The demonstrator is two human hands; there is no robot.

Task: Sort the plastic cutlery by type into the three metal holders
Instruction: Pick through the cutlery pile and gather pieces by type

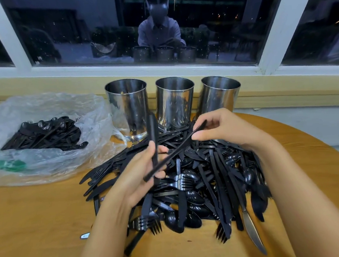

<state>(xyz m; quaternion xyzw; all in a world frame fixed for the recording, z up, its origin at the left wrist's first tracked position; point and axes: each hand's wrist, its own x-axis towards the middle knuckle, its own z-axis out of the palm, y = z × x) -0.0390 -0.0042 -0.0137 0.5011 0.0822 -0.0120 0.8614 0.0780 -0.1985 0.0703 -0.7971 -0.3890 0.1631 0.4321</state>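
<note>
Fingers [163, 149] of the left hand [134, 178] grip an upright black plastic cutlery piece [152, 129]; the right hand [226, 128] pinches a slanted black piece [185, 141]. Both look light, stiff and slippery, so hold the handle.

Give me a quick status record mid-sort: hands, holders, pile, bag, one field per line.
left hand: grips an upright black piece
right hand: pinches the top end of a slanted piece, which crosses the left hand
holders: left holder, middle holder, right holder upright in a row behind the pile; contents unclear
pile: mixed forks, spoons, knives on the table
bag: clear, left of the pile, more black cutlery inside
</note>
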